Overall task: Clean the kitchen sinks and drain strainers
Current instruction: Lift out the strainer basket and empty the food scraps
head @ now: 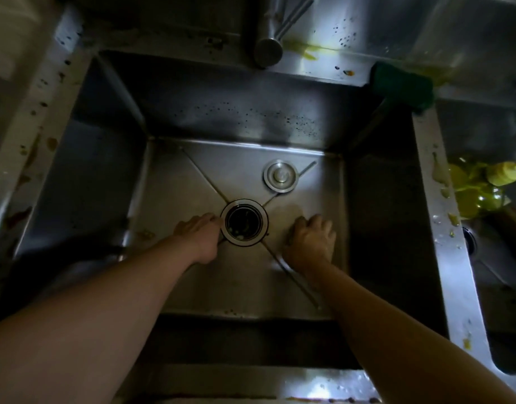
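I look down into a deep steel sink (111,176) with a creased floor. At its middle the drain strainer (244,222) sits in the round drain, with bits of debris inside. Its round steel stopper lid (280,175) lies on the sink floor, up and to the right of the drain. My left hand (199,235) is at the strainer's left rim, with fingers and thumb pinching the edge. My right hand (310,242) rests on the sink floor just right of the drain with its fingers curled under. Whether anything is beneath them is hidden.
A faucet spout (268,52) hangs over the back rim. A green sponge (402,86) sits on the back right corner. The second sink (501,281) on the right holds yellow-green scraps (478,188). Food specks and stains dot the rims and the divider (443,217).
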Tool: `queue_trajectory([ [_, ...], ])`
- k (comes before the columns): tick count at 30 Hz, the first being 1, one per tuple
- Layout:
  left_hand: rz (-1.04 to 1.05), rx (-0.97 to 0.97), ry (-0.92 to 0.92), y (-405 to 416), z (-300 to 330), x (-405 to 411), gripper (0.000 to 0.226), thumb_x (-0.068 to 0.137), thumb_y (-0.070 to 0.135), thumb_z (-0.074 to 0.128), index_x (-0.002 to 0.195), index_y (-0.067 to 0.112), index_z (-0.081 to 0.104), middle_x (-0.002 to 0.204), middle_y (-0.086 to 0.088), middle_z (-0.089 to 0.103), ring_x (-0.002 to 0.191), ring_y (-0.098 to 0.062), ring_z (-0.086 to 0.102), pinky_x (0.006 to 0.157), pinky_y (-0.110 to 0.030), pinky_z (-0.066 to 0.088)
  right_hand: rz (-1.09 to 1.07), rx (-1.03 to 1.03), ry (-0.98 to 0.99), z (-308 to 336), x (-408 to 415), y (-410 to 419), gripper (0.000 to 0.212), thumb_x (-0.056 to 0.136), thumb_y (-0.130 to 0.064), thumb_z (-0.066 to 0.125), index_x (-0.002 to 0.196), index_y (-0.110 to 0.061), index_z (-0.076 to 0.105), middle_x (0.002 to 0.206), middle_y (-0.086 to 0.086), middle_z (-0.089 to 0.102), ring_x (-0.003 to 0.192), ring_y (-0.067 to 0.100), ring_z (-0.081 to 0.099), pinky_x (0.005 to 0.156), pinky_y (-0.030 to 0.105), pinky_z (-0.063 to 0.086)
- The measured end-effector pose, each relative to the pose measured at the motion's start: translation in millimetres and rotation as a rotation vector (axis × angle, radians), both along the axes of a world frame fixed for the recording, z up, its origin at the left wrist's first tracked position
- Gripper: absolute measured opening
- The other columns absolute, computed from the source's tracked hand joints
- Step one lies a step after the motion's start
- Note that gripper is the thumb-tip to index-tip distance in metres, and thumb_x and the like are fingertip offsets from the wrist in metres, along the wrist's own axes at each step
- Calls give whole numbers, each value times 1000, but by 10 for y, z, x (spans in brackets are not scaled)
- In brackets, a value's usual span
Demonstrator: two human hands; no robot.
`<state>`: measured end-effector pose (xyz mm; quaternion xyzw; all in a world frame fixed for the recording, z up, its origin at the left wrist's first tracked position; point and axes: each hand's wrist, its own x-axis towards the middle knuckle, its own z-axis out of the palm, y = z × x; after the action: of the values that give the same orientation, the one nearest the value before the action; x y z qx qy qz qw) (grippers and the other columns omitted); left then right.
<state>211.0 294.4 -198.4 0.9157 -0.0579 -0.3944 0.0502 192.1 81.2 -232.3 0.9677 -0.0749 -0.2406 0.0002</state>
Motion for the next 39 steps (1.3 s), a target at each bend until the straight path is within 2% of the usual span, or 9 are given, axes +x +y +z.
queue_trajectory([
  [3,37,-4,-19,-15,54,-23,59,85,8,52,140,23,36,143,-1,34,131,-24,38,100,-37,34,212,157,-61,-6,58,225,50,82,-34,65,126,-16,51,128,11,39,116,32,40,90,39,40],
  [6,57,10,-44,8,81,-41,59,86,8,49,141,24,34,145,1,32,132,-25,36,98,-39,33,359,217,48,-142,134,445,44,86,-16,57,130,-10,52,133,14,37,116,33,39,91,42,43],
  [12,63,55,-62,120,46,-62,56,90,11,48,143,23,33,148,1,29,133,-26,34,101,-41,32,457,77,98,-495,199,559,40,97,-25,42,134,-12,51,145,20,25,126,38,31,100,46,34],
  [18,43,56,-75,175,26,-66,56,91,12,49,143,23,33,148,1,29,133,-26,35,101,-40,33,438,74,88,-619,205,547,39,101,-29,34,132,-16,54,145,17,25,128,36,29,102,44,30],
  [22,6,51,-75,192,23,-102,56,91,12,48,144,22,32,150,1,27,133,-25,33,103,-41,32,435,68,81,-545,183,595,38,100,-29,36,132,-19,54,144,16,27,127,35,30,101,43,32],
  [26,-51,22,-83,221,-4,-111,50,87,10,50,136,16,40,142,-3,35,129,-26,38,100,-39,35,422,52,85,-442,202,617,36,97,-31,47,131,-22,56,145,15,27,129,33,31,105,42,34],
  [31,-82,0,-101,232,-132,-74,50,86,12,52,134,16,41,140,-4,37,130,-26,38,103,-39,34,433,8,88,-419,190,553,37,98,-26,41,133,-18,51,140,17,32,125,33,34,100,42,34],
  [34,-91,-6,-103,231,-205,-37,54,84,10,52,136,16,40,141,-5,37,130,-26,38,105,-40,36,445,-16,106,-423,195,506,40,96,-26,47,135,-17,47,138,19,31,125,35,33,99,42,34],
  [39,-103,-3,-112,219,-350,2,50,88,12,49,137,16,40,141,-6,37,129,-27,40,103,-38,37,512,-51,106,-457,272,507,37,96,-30,46,130,-20,53,139,17,29,125,34,32,100,41,33],
])
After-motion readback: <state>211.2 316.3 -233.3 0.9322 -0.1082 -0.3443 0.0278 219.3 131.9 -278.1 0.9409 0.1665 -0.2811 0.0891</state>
